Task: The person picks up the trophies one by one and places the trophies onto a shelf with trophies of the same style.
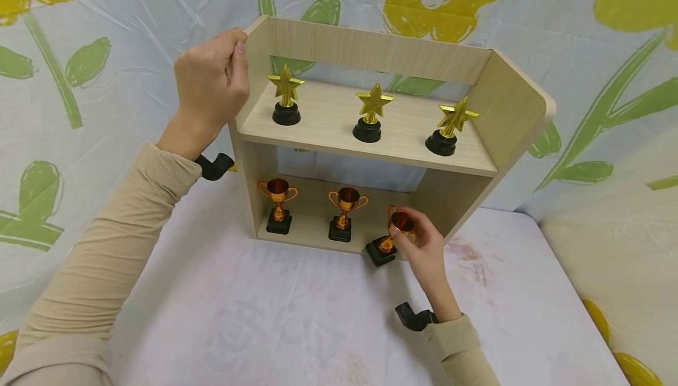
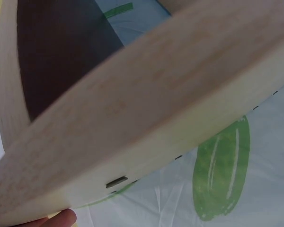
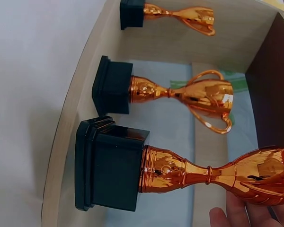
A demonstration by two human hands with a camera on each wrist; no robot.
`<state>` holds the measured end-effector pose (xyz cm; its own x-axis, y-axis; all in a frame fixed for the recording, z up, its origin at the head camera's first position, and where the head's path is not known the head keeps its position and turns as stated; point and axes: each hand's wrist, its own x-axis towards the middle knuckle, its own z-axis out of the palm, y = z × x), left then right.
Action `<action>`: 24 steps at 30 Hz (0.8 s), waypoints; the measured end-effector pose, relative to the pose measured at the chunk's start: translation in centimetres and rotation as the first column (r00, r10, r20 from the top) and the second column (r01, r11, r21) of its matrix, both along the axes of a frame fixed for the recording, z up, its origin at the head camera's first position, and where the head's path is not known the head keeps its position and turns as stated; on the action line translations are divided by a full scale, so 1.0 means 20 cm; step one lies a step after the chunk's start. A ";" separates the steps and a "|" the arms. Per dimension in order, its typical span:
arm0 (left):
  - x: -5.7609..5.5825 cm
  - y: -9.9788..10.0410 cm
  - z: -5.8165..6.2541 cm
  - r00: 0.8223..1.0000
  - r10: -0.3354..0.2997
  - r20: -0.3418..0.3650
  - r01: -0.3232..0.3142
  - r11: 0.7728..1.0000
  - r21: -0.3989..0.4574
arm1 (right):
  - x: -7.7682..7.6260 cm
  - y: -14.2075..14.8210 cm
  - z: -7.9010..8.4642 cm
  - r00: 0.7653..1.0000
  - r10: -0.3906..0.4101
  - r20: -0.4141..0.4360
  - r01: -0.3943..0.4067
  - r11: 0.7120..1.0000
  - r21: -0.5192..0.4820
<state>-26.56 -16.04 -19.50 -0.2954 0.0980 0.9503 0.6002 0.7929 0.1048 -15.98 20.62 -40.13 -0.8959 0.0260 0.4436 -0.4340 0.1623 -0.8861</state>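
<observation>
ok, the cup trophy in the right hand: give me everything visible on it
The cup trophy is shiny copper-orange, plastic by the look, with a bowl, loop handles, a ribbed stem and a square stepped black base. It is tilted, its base at the front edge of the wooden shelf unit's bottom board, right of two matching upright cups. The right hand pinches its bowl; fingers touch the bowl's underside.

We reckon it's a staged recording setup: floral sheet backdrop [image 1: 132, 80], cloth-covered table [image 1: 265, 315], small wooden shelf [image 1: 371, 50] of toy trophies.
</observation>
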 end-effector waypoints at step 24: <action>0.00 0.00 0.00 1.000 -0.004 0.006 0.004 1.000 0.011 | -0.06 0.05 -0.05 0.994 -0.076 0.072 0.075 0.997 0.025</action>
